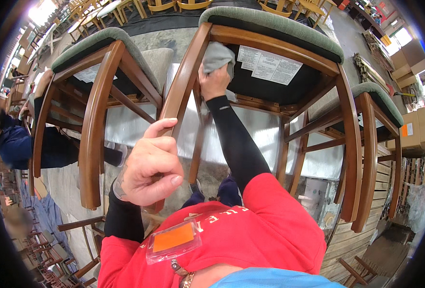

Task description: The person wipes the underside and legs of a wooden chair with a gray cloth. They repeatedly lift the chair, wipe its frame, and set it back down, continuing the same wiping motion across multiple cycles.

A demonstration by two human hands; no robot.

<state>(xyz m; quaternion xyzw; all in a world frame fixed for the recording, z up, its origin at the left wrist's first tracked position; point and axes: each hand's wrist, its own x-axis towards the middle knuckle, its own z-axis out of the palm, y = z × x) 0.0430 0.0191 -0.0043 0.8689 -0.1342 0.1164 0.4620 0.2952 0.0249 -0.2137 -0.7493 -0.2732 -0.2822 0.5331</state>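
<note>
A chair with brown wooden legs [189, 72] and a grey-green upholstered seat [275, 30] stands raised in front of me, its black underside facing me. My right hand [216, 82] reaches under it and is closed on a grey cloth [218, 58], pressed near the inner side of the front left leg and seat frame. My left hand [154, 165] has its fingers curled about that leg lower down, one finger lying along the wood; the part of the leg behind the hand is hidden. White printed labels [269, 65] are fixed to the underside.
Similar chairs stand close by, one at left [97, 101] and one at right [366, 115]. Beneath them runs a plastic-wrapped surface [251, 132]. A co-worker in dark blue [15, 146] is at far left, hand on a chair. Cardboard boxes [416, 132] are stacked at right.
</note>
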